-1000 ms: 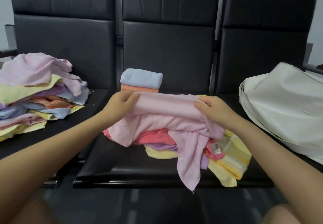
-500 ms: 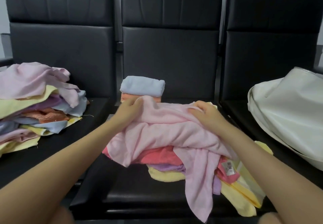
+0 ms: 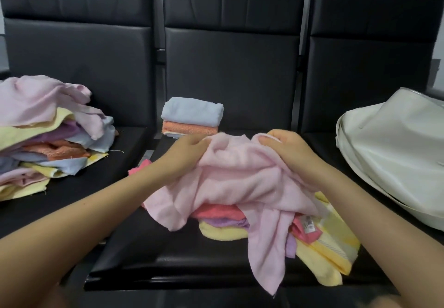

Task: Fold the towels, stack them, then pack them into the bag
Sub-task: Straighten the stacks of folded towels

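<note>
The pink towel [image 3: 240,182] lies bunched on the middle seat [image 3: 149,254] of a row of 3 black chairs, draped over a loose heap of other towels [image 3: 322,242] in coral, lilac and yellow, with 1 corner hanging down past the seat's front edge. The left hand [image 3: 185,153] grips the towel's upper edge with curled fingers, and the right hand [image 3: 288,151] pinches the same edge just beside it, thumb tucked into the fabric; both hands are clamped on the cloth and stand near each other.

Behind the hands, at the back of the same seat, sits a small folded stack [image 3: 191,120]: a pale blue towel on top of an orange one, with a thin white layer under that.

On the left seat rests a large unfolded pile [image 3: 48,134] of pink, yellow, lilac, blue and orange towels, well apart from the hands. On the right seat lies the white bag [image 3: 396,153], slumped on its side, its strap running along the lower edge.
</note>
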`<state>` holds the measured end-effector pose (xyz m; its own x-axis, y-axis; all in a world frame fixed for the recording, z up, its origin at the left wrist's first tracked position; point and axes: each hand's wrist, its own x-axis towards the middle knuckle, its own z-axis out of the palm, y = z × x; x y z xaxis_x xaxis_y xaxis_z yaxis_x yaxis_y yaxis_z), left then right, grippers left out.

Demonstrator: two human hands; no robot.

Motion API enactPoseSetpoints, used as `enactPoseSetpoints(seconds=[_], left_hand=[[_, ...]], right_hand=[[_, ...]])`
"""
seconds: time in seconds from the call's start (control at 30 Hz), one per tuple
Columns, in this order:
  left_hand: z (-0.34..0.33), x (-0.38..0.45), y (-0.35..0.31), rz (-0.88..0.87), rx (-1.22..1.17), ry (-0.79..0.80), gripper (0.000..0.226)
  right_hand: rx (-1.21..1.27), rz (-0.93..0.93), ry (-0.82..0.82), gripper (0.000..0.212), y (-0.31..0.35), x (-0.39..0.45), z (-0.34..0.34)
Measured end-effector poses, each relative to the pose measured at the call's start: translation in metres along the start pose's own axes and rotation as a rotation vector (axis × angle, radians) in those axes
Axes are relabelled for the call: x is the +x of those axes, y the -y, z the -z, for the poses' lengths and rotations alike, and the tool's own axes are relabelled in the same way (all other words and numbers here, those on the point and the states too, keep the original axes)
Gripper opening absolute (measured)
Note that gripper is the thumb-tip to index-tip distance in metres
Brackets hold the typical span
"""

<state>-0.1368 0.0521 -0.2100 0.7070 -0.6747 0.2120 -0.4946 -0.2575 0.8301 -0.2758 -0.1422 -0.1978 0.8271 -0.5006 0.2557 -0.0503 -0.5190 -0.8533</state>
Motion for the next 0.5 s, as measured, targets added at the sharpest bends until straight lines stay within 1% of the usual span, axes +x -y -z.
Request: enactPoseSetpoints(seconds=[0.03, 0.1, 0.13, 0.17, 0.23, 0.33, 0.43, 0.5], left_hand=[[0.001, -0.002, 0.003, 0.056, 0.010, 0.063, 0.036], [0.002, -0.007, 0.012, 0.149, 0.165, 0.170, 0.036], [0.003, -0.010, 0.016, 0.173, 0.254, 0.194, 0.036], [0.005, -0.012, 0.018, 0.171, 0.319, 0.191, 0.036], [0.010, -0.015, 0.021, 0.109, 0.383, 0.138, 0.038], [0.015, -0.019, 0.020, 0.010, 0.359, 0.046, 0.037], [0.018, -0.017, 0.027, -0.073, 0.365, -0.011, 0.036], [0.019, -0.013, 0.034, -0.089, 0.333, -0.024, 0.034]], right_hand=[[-0.114, -0.064, 0.095, 0.028, 0.001, -0.002, -0.001], [-0.471, -0.156, 0.241, 0.028, -0.006, -0.006, -0.002], [-0.552, -0.183, 0.288, 0.029, -0.011, -0.009, 0.000], [-0.560, -0.189, 0.323, 0.032, -0.012, -0.016, 0.005], [-0.509, -0.121, 0.264, 0.040, -0.015, -0.024, 0.016], [-0.423, 0.020, 0.079, 0.047, -0.018, -0.026, 0.027], [-0.343, 0.051, -0.034, 0.045, -0.022, -0.020, 0.029], [-0.336, 0.028, -0.031, 0.044, -0.029, -0.021, 0.027]])
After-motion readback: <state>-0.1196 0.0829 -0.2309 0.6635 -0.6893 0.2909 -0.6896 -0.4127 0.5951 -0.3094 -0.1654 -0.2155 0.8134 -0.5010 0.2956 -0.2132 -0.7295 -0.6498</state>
